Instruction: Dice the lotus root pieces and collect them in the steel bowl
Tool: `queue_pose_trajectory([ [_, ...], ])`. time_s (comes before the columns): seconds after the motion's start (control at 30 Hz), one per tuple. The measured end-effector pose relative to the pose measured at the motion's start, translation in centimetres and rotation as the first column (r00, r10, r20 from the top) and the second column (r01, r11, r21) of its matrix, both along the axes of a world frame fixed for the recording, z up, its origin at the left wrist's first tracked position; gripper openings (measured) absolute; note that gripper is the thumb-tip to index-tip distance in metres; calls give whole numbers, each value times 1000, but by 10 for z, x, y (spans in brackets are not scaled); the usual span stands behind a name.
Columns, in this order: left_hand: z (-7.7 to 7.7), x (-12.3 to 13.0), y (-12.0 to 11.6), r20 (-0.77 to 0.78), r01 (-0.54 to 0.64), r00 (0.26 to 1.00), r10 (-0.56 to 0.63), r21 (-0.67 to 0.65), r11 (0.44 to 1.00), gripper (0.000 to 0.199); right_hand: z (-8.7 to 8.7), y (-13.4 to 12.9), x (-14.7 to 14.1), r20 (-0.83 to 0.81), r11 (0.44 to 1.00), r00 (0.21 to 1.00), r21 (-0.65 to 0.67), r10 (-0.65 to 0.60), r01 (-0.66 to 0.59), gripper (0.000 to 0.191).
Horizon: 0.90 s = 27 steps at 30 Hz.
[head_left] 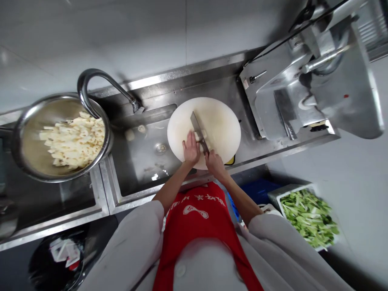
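Note:
A round white cutting board (224, 129) rests across the sink's right part. My right hand (214, 162) is wrapped round the handle of a cleaver (197, 126), whose blade points up and to the left over the board. Just left of the blade, my left hand (191, 148) presses on a pale piece of food (198, 136), partly hidden under the fingers and beside the blade. Pale cut slices (80, 139) fill part of a large metal bowl (28, 149) at the left.
A curved faucet (103, 74) reaches over the sink (136, 157), where two pale pieces lie near the drain. A metal slicer (342, 81) stands at the right, with another cleaver (285, 113) on it. Below it is a crate of chopped greens (307, 216).

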<state>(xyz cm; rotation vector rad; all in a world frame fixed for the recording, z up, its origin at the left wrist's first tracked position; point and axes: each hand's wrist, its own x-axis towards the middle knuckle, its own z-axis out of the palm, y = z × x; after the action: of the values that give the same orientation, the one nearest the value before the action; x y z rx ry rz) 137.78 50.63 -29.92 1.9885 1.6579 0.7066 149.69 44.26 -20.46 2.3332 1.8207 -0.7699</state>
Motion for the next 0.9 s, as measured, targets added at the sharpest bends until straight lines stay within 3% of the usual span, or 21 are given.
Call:
queue_pose_trajectory([
  [0.07, -1, -1, -2, 2, 18, 1000, -18, -12, 1000, 57, 0, 2, -3, -4, 1000, 1000, -12, 20, -20, 34],
  [0.23, -1, -12, -5, 103, -102, 990, 97, 44, 994, 59, 4, -3, -10, 13, 998, 1000, 56, 12, -13, 39],
  [0.37, -6, -13, -7, 20, 24, 1000, -24, -16, 1000, 56, -10, 0, -24, -15, 1000, 1000, -9, 5, -5, 35],
  [0.47, -7, -15, -7, 2, 55, 998, -55, -47, 997, 56, -14, 9, -26, -32, 1000, 999, 4, 24, -24, 34],
  [0.63, -3, -29, -3, 130, 29, 991, -27, -12, 1000, 57, 5, 9, -9, -21, 997, 998, 54, 62, -61, 32],
  [0.77, 8, -28, 8, 178, -50, 983, 39, 57, 997, 58, 15, -3, 11, 60, 993, 998, 120, -25, 18, 38],
  [0.9, 17, -5, 19, 4, 121, 992, -122, 117, 986, 58, 11, -10, 23, 88, 995, 995, 93, -40, 31, 35],
])
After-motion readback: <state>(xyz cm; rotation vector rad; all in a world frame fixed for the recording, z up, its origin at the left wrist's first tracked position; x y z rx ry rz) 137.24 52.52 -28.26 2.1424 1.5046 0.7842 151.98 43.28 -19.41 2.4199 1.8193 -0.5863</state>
